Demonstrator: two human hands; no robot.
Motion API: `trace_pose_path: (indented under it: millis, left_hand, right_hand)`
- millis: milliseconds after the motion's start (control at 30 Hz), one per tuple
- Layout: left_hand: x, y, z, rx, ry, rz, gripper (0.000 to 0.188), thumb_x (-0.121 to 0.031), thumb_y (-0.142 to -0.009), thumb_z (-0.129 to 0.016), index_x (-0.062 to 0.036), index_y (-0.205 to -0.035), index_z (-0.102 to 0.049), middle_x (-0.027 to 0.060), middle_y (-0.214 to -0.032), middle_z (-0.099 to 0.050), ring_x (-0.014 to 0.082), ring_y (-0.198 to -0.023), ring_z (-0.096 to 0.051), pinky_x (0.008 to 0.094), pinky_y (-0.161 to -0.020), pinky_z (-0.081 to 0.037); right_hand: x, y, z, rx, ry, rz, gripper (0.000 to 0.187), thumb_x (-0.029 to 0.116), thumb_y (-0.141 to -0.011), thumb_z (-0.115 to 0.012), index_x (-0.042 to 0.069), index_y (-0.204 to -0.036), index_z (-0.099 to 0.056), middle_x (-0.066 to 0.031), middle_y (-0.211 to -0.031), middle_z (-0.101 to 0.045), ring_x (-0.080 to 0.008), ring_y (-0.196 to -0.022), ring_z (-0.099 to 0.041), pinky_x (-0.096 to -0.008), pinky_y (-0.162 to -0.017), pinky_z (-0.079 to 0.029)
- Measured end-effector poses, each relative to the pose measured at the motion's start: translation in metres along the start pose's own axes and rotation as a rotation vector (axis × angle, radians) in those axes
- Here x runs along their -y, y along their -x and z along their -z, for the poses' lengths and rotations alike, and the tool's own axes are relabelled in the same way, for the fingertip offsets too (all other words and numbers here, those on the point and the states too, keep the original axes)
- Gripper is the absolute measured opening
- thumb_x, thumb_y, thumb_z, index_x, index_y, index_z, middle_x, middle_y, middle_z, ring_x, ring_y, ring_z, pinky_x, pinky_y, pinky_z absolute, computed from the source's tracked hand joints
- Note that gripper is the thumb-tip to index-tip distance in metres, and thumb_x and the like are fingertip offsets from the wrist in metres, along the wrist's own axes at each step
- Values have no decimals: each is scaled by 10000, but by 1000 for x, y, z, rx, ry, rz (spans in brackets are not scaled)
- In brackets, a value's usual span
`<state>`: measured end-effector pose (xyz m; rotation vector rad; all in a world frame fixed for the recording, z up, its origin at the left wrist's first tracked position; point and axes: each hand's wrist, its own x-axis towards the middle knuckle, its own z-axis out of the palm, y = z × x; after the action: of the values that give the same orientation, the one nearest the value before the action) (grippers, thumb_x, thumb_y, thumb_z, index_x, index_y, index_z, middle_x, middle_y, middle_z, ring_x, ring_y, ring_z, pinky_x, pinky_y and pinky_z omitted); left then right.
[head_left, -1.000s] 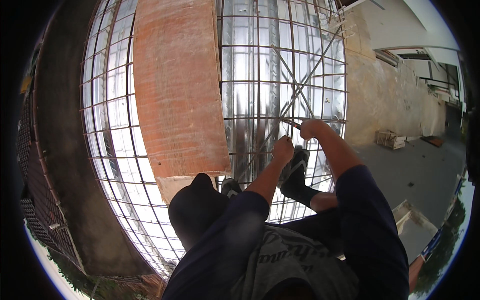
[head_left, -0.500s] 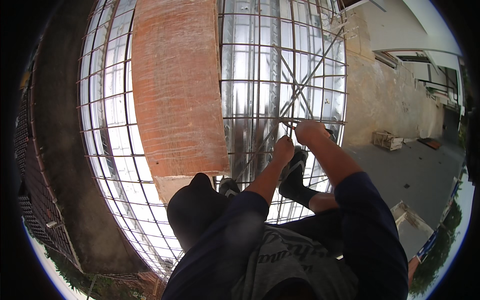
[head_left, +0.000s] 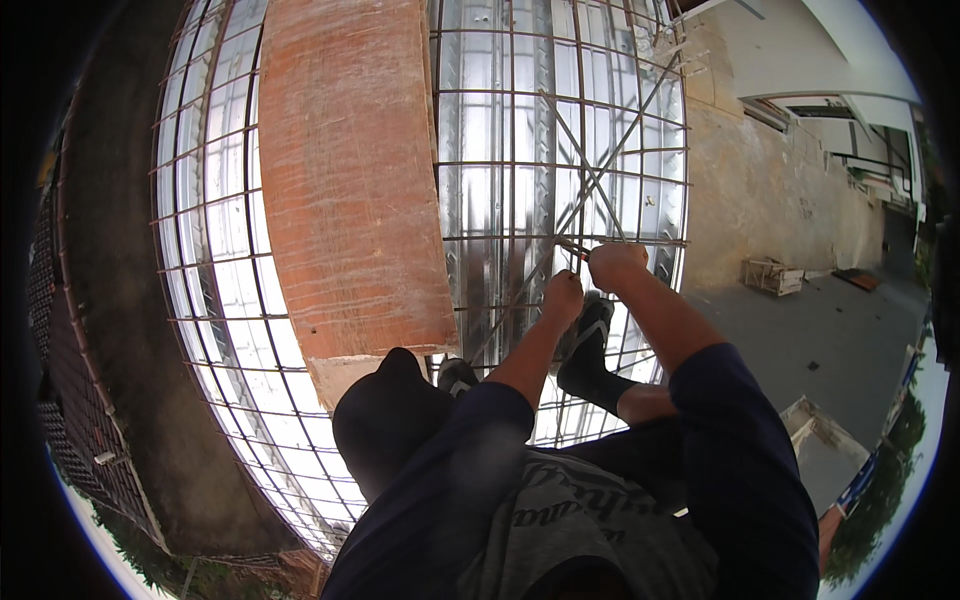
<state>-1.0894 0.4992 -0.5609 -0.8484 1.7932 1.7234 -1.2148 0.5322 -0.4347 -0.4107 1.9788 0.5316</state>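
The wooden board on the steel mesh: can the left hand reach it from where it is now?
Probably yes. The left hand rests on the rebar mesh just right of the wooden board, and only open bars lie between them. The right hand is farther away.

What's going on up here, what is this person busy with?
A person crouches on a rebar grid laid over shiny metal decking. Both hands meet at one bar crossing: the right hand closes round a small tool whose tip is at the bars, and the left hand is fisted just below it. A reddish plank lies across the grid to the left, and a concrete yard lies to the right.
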Motion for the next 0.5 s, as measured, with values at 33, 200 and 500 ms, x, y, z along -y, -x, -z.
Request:
trace_pose_path:
  millis: [33, 200, 500]
  left_hand:
    - [2, 0, 0, -24, -21, -30, 244, -173, -882, -489, 17, -920, -636, 245, -918, -639, 411, -873, -604, 487, -766, -468]
    - [-7, 0, 26, 319, 350, 248, 205, -170, -897, -482, -12, -835, -596, 134, -710, -607, 249, -578, -607, 388, -496, -484]
    - [-3, -6, 37, 179, 575, 313, 239, -216, -913, -519, -32, -1061, -558, 106, -788, -598, 206, -593, -597, 356, -528, -502]
  right_hand:
    - [-6, -3, -8, -56, -18, 57, 237, 140, -782, -637, 38, -989, -690, -137, -968, -693, -291, -804, -692, -459, -579, -556]
    - [-30, -24, -10, 284, -527, 76, 304, 229, -824, -631, -68, -887, -639, -171, -706, -670, -289, -618, -677, -463, -538, -548]
    - [-64, -24, -35, 710, -1365, 56, 329, 298, -847, -692, -22, -848, -615, -139, -751, -652, -242, -679, -675, -419, -552, -565]
